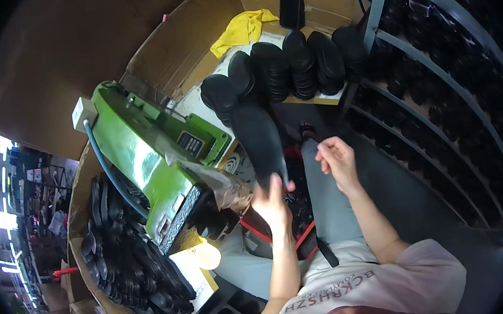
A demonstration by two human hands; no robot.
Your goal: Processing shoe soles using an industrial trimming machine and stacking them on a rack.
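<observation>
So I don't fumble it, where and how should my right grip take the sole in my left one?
Probably by the right edge of the sole, about midway along, coming from the right. The sole is long and flat, its near end is in the left grip, and that edge faces the right grip, which looks unburdened.

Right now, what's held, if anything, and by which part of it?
Left grip: a black sole-shaped piece, held by its end nearest the person. Right grip: loosely curled, nothing visible in it.
</observation>
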